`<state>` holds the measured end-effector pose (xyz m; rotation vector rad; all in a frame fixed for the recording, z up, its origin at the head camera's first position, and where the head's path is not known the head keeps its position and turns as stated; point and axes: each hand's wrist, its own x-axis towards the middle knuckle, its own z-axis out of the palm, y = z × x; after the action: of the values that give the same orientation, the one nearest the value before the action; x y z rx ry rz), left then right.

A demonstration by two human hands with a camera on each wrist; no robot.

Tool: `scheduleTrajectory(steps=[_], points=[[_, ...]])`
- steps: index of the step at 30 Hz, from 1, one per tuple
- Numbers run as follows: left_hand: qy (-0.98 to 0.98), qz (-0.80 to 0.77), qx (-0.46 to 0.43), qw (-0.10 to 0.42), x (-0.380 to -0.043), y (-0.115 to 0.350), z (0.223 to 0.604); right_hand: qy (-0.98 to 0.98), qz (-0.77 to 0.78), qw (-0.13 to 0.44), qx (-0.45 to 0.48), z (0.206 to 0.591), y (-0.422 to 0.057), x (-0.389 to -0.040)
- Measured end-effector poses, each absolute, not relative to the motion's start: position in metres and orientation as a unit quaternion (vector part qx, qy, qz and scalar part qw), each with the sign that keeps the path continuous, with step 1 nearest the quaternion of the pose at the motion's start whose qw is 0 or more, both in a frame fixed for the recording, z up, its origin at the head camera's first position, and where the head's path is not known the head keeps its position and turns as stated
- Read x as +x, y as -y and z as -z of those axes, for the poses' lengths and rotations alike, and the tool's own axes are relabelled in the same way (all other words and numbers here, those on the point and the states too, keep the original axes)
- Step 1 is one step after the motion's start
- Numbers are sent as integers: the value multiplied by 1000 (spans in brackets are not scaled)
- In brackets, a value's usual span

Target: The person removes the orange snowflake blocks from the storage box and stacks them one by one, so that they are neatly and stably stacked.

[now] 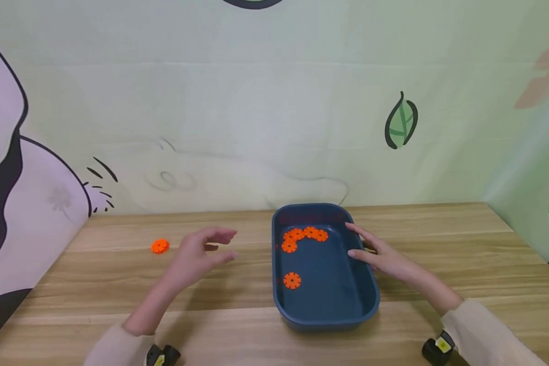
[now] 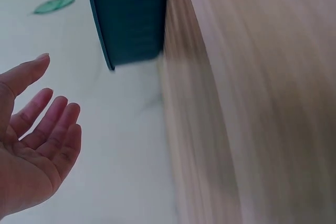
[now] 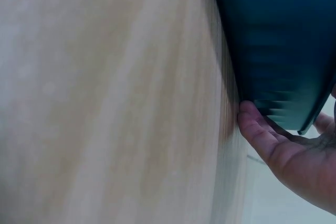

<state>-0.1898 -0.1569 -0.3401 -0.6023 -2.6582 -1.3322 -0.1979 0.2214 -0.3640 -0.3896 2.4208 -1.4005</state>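
Observation:
A dark blue rectangular plastic bin (image 1: 327,284) stands on the wooden table. Several orange notched discs, like snowflake building pieces (image 1: 290,246), lie inside along its left and far part; a single disc (image 1: 292,280) lies nearer the front. My right hand (image 1: 382,256) holds the bin's right wall, thumb and a fingertip over the rim, other fingers against the outside in the right wrist view. Left of the bin, my left hand (image 1: 196,256) hovers over the table, fingers loosely bent with nothing between them. Another orange disc (image 1: 160,246) lies on the table beyond its left side.
The wooden table (image 1: 462,244) ends at the back against a pale green wall covering (image 1: 238,112) with printed leaves. Black wrist devices (image 1: 437,349) sit at both sleeves.

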Motion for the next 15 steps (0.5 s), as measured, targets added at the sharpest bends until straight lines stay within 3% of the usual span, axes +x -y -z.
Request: scheduleTrajectory(steps=[15], points=[[848,467,-250,7,-182,98,330,-846,488,160,-140,365,-222,-199]])
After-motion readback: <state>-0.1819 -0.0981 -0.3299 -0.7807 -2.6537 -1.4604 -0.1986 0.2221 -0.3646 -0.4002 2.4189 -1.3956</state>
